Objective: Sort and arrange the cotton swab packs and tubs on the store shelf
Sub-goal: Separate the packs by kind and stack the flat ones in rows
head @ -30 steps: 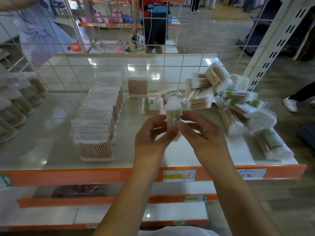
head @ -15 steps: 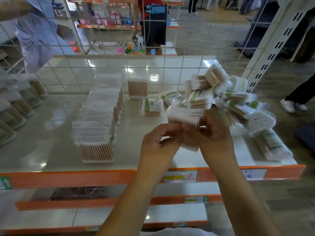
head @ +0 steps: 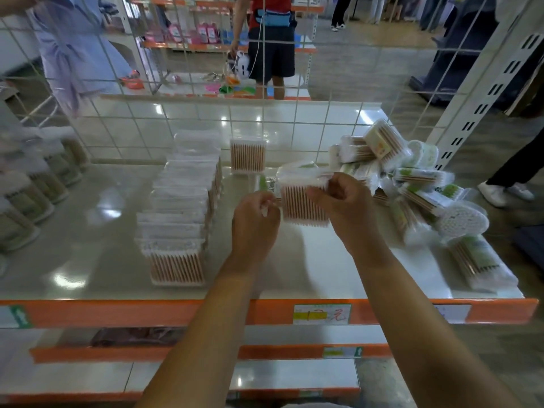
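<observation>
A square clear tub of wooden-stick cotton swabs [head: 303, 198] is held upright above the middle of the shelf [head: 88, 231]. My right hand [head: 344, 204] grips its right side and my left hand [head: 254, 213] pinches its left edge. Left of my hands a neat row of the same tubs [head: 179, 213] runs front to back. One more tub [head: 248, 156] stands alone by the back grid. A loose heap of round tubs and bagged swab packs [head: 412, 184] lies at the right, and one bagged pack [head: 479, 260] lies near the front right corner.
Round swab tubs [head: 32, 195] line the far left of the shelf. A white wire grid [head: 206, 119] backs the shelf, with people standing beyond it. The orange front rail [head: 147, 313] carries price tags. A white upright post [head: 482, 95] rises at the right.
The tub has moved up and away from me, toward the back of the shelf, with both hands still on it. One second ago it was held edge-on; it now faces me.
</observation>
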Action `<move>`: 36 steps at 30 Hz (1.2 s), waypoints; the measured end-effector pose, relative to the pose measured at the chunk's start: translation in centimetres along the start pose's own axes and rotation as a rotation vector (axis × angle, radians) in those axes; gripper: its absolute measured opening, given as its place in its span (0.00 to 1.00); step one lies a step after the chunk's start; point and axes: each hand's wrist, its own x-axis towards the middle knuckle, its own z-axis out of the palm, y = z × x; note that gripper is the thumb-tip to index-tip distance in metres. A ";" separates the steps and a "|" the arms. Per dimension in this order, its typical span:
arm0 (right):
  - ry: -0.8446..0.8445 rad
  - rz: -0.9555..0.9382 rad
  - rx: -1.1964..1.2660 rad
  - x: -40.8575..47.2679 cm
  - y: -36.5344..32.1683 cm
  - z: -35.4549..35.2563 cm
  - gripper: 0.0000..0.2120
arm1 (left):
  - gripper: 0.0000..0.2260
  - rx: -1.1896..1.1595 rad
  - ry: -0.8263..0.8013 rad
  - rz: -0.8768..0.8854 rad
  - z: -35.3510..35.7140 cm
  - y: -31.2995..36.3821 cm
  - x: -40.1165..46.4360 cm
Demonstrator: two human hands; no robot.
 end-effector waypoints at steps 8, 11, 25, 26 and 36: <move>0.007 0.084 0.044 4.6 1.2 2.7 0.09 | 0.08 0.275 0.187 0.068 1.9 -1.9 2.9; 0.000 0.088 0.061 5.6 1.0 3.5 0.09 | 0.12 0.388 0.214 0.071 2.4 -2.4 3.6; 0.015 0.016 0.044 8.9 -0.1 6.6 0.12 | 0.16 0.491 -0.019 0.188 2.4 -2.3 2.8; 0.020 0.016 0.049 9.1 -0.2 6.7 0.12 | 0.15 0.491 -0.016 0.194 2.4 -2.2 2.6; -0.049 0.042 0.078 9.8 0.5 9.7 0.13 | 0.16 0.484 -0.041 0.294 3.1 -2.0 1.0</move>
